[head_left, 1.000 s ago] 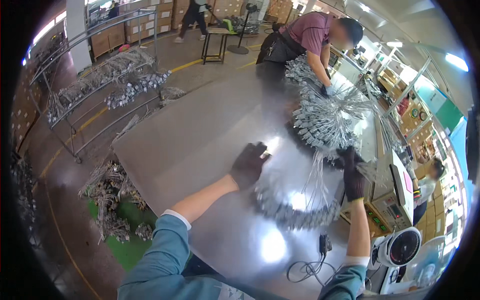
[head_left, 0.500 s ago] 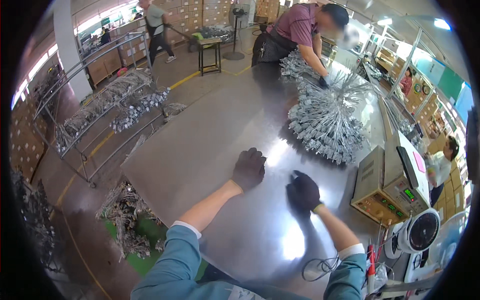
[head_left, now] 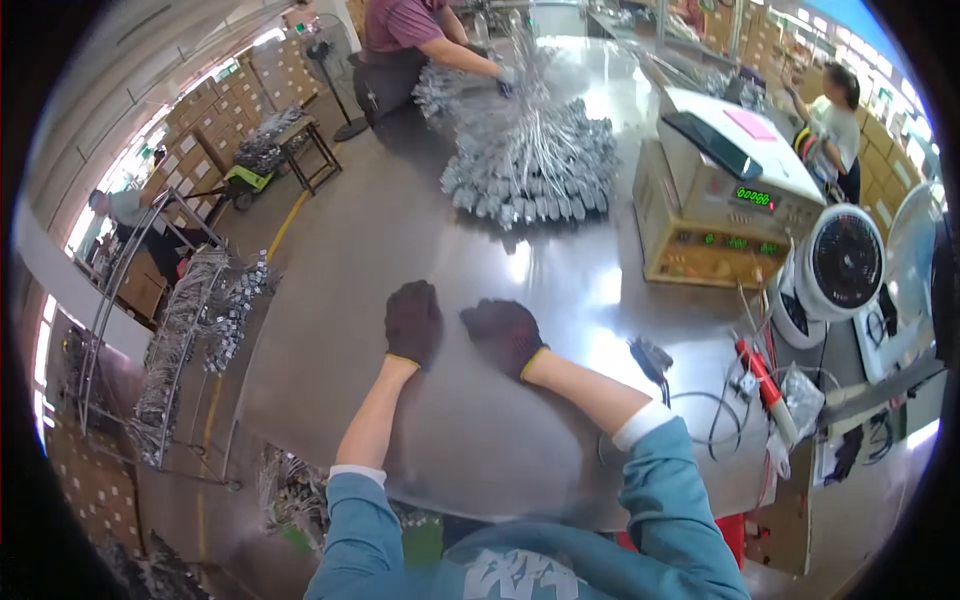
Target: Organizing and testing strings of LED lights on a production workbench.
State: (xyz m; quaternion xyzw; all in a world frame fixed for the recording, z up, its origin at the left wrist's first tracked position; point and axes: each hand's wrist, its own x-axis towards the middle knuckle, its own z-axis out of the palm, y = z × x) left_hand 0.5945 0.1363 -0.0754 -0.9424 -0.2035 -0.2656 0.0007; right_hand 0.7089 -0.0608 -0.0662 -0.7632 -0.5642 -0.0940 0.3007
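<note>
My left hand [head_left: 413, 322], in a dark glove with a yellow cuff edge, is curled closed over the metal tabletop [head_left: 330, 260]. My right hand [head_left: 507, 338], gloved alike, is just right of it with its fingers bent in toward the left hand. A small gap separates the two hands, and nothing shows sticking out of either. Beyond them lies a big fanned bundle of grey cables [head_left: 530, 165] with connector ends facing me. A black plug-like connector [head_left: 651, 357] on a thin cable rests on the table right of my right hand.
A tester with green digits [head_left: 730, 200] stands at the right, beside a white fan [head_left: 843, 255] and a red-and-white tool [head_left: 765, 385]. Across the table a co-worker's gloved hand [head_left: 506, 82] touches the cables. A metal rack of cables [head_left: 175, 350] stands at the left.
My view has swung to the right. My hands have come closer together, the right one shifting inward. The black connector now shows beside my right forearm. The co-worker still handles the cables.
</note>
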